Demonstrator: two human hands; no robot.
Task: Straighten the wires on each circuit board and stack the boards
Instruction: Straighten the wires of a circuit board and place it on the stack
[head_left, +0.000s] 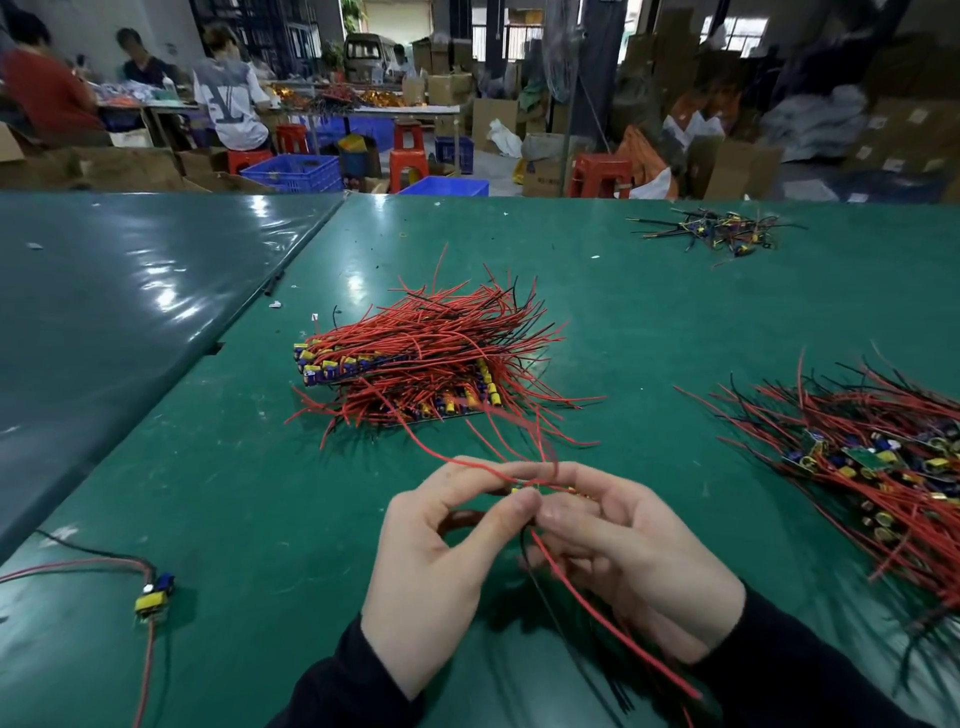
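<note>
Both hands met just in front of me over the green table (208, 467). My left hand (441, 561) pinched the small circuit board (519, 489) at thumb and forefinger; my right hand (639, 561) curled round it from the other side. Its red wires (597, 608) ran back toward me along the right palm, others reaching away toward the stacked boards (415, 374) straight ahead. Loose boards (862, 457) lay well apart on the right, nearer my right hand. Next, I judged, a pull along the wires' length.
</note>
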